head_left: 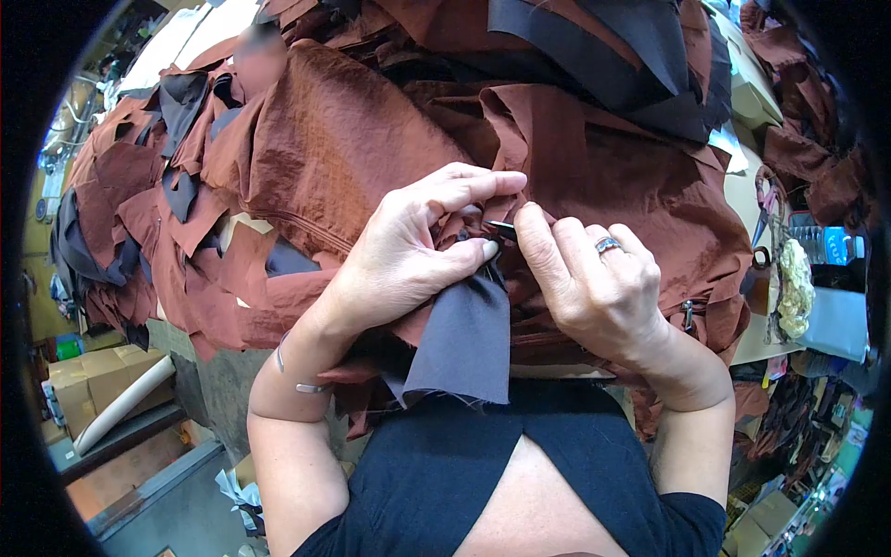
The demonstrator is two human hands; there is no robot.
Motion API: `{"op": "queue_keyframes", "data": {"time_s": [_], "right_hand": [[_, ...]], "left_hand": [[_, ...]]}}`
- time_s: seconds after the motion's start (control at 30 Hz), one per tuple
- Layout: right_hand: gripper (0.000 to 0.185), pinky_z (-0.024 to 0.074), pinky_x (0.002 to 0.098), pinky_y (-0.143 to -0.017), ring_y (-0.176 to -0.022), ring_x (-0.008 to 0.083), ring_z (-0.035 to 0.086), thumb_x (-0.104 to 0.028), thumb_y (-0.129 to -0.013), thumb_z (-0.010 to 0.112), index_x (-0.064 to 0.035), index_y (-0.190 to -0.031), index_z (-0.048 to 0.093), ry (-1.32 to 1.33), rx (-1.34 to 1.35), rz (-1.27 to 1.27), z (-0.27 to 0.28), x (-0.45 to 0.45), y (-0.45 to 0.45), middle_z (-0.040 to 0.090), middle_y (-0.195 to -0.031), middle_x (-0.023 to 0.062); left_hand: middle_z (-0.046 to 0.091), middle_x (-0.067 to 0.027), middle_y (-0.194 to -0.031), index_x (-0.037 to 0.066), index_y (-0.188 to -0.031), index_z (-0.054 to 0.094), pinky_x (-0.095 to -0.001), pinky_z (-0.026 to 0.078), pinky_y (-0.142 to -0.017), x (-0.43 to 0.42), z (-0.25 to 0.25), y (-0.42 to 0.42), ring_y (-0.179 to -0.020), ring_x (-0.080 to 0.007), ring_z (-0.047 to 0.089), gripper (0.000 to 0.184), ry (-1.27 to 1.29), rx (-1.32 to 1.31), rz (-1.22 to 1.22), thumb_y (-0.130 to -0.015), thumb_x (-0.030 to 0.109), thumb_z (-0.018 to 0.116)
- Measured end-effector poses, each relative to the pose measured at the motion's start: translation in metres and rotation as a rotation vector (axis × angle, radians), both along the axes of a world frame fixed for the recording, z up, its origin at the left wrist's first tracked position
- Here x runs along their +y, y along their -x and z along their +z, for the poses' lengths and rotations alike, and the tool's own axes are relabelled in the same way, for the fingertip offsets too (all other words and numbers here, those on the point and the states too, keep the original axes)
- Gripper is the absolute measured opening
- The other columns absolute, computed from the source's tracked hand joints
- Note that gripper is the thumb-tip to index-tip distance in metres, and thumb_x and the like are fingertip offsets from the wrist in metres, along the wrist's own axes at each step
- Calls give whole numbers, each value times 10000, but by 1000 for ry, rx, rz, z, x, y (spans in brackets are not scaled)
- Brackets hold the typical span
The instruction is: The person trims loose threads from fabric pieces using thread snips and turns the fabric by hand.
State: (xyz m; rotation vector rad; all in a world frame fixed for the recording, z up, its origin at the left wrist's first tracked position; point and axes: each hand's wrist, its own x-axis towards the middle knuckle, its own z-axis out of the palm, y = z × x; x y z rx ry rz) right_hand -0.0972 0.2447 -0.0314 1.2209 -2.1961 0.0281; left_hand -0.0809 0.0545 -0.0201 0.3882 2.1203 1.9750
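In the head view, a person's left hand [408,239] pinched bunched rust-brown cloth [453,225] between thumb and fingers, while the right hand [594,278] gripped a small, dark, pointed tool [503,227], its tip at the cloth between the two hands. A dark grey strip [461,343] hung just below the left hand; a plastic bottle [824,245] lay well to the right hand's right.

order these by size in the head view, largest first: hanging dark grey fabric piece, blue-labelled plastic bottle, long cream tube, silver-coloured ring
1. Dark grey fabric piece
2. Blue-labelled plastic bottle and long cream tube: too alike to rank
3. Silver-coloured ring
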Motion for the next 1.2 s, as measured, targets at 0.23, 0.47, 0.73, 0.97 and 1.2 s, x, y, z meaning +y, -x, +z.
{"op": "queue_keyframes", "data": {"time_s": [0.23,0.47,0.73,0.97,1.2], "right_hand": [[299,366,227,-451,-486,86,462,-135,-714,520,-17,-984,571,-5,-83,24,7,2,2,439,-621,-1],[446,475,299,-742,-905,226,587,105,-602,575,-32,-1021,505,530,-851,351,23,3,40,552,-1044,135],[337,471,291,-694,-758,199,619,-2,-717,616,-7,-1035,506,549,-1180,448,21,-10,58,609,-798,114],[236,423,219,-663,-742,70,496,-80,-789,609,-28,-1003,527,606,-1179,359,14,-18,56,567,-867,30],[252,451,236,-683,-724,119,560,5,-815,521,-26,-1064,508,820,-965,428,15,-13,48,601,-887,81]], "left_hand": [[493,-46,-1040,8,-1197,473,-169,391,-749,-2,-3,2,-883,-60,476,501,-1,-11,4,-712,-83,557],[478,-47,-968,90,-971,334,-210,418,-767,-1,-1,2,-925,-73,485,434,-202,-214,28,-701,-75,632],[515,-45,-899,95,-907,331,-201,416,-771,-5,2,0,-881,-77,501,399,-287,-247,-8,-712,-60,641],[488,-47,-840,46,-924,442,-271,425,-730,-4,1,-4,-823,-158,515,271,145,220,-36,-719,-17,609],[603,-147,-804,80,-952,590,-351,477,-651,-45,68,-13,-773,-325,593,224,946,146,-373,-737,46,537]]}}
